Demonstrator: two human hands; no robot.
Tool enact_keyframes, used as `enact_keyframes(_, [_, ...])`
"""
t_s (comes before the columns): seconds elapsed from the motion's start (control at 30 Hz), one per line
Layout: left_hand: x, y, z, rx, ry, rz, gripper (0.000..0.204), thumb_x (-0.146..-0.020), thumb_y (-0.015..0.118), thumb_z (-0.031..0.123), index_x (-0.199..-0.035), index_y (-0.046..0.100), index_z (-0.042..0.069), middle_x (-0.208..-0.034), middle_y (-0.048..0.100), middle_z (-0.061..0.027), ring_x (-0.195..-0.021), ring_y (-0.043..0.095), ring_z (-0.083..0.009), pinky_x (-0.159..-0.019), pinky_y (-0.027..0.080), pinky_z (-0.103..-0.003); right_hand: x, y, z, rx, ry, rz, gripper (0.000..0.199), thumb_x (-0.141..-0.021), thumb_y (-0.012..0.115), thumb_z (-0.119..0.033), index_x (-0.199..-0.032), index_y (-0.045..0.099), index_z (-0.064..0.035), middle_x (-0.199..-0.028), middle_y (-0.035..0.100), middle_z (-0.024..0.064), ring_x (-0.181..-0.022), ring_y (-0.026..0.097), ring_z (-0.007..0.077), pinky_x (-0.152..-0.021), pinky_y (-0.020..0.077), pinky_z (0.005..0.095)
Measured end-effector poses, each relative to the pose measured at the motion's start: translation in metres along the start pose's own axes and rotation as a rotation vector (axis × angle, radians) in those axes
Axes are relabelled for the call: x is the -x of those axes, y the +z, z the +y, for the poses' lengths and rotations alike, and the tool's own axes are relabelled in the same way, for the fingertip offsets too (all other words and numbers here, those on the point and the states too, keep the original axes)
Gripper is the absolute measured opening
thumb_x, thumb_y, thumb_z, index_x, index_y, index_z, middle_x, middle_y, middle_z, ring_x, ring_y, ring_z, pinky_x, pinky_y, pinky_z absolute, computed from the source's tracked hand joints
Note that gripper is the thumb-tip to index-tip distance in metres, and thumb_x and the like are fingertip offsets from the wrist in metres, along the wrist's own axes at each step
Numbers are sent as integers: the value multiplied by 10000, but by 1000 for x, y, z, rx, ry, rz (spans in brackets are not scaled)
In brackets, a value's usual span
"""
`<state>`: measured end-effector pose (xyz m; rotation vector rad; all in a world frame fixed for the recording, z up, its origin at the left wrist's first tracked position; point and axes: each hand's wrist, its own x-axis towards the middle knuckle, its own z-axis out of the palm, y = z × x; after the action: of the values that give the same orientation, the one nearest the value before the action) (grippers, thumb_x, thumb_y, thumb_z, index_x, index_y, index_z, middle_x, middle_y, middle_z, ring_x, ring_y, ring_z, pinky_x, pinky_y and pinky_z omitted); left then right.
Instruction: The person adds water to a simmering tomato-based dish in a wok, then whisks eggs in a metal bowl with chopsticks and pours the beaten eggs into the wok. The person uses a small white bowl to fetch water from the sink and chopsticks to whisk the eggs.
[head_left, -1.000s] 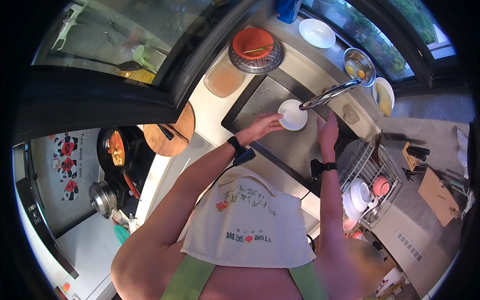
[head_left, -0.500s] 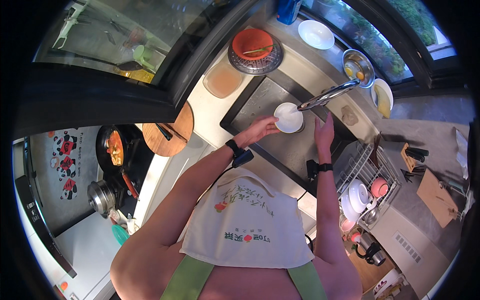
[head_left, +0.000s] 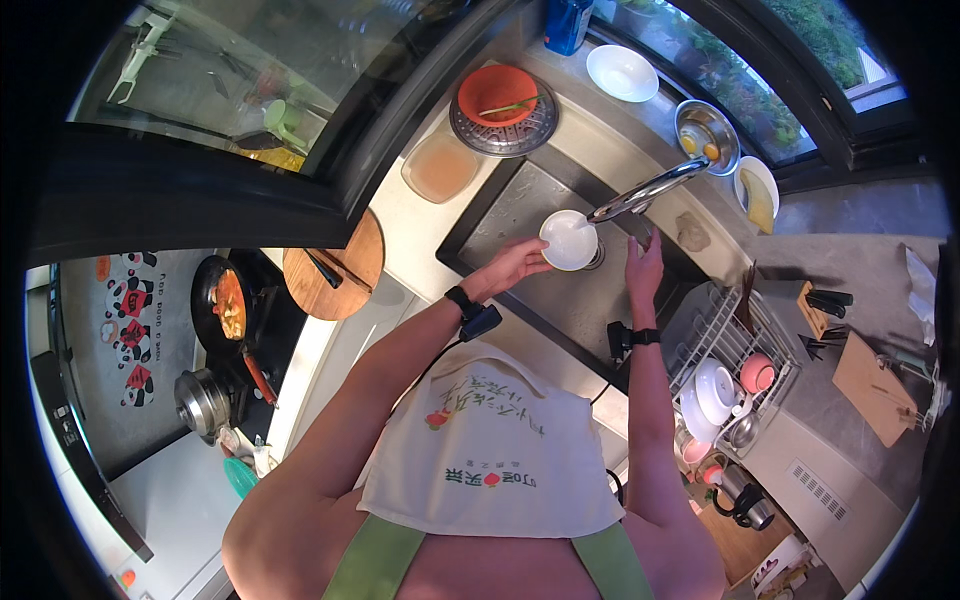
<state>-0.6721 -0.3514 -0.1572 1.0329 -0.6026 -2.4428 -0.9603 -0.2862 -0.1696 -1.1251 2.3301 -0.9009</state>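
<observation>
My left hand (head_left: pixel 517 266) grips the rim of a small white bowl (head_left: pixel 568 245), its fingers closed at the bowl's left edge. The bowl is held over the metal sink (head_left: pixel 540 185), right below the end of the chrome faucet (head_left: pixel 655 188). Water seems to run from the spout into it. My right hand (head_left: pixel 644 270) hangs over the right side of the sink near the faucet's base, fingers stretched out and holding nothing. Part of the drain (head_left: pixel 597 258) shows beside the bowl.
Behind the sink stand a metal bowl with eggs (head_left: pixel 705 135), a white bowl (head_left: pixel 622 73) and a white dish (head_left: pixel 757 190). An orange bowl (head_left: pixel 497 95) sits far left. A dish rack (head_left: pixel 715 365) is at right; a pan of food (head_left: pixel 225 305) is on the stove.
The whole view has shifted slightly. My left hand still holds the bowl under the spout, and my right hand stays near the faucet's base.
</observation>
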Motion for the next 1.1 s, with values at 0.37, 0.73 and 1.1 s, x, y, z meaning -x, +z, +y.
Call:
enact_keyframes(0.37, [0,-2,-1,1,6,8,419,-1005,645,216,-1335,543,-20,-1306,654,-140,-1223,653,-242,-1066,538,-390,0,7,5,-42,-63,40,624,-982,695,-286,-1494,494,10,-1267,681,179,-1074,704,278,-937,545,404])
enact_keyframes(0.73, [1,-3,-1,11,-2,20,388,-996,662,210,-1301,562,-8,-1275,657,-121,-1196,663,-231,-1047,549,-383,1,9,6,-63,-57,36,627,-974,703,-269,-1494,491,10,-1276,674,169,-1071,693,283,-938,539,418])
enact_keyframes(1.1, [7,0,0,23,14,22,389,-994,661,205,-1310,564,0,-1289,658,-124,-1215,652,-230,-1062,536,-392,1,10,7,-58,-35,18,632,-963,717,-249,-1490,491,17,-1284,672,181,-1075,701,288,-938,544,405])
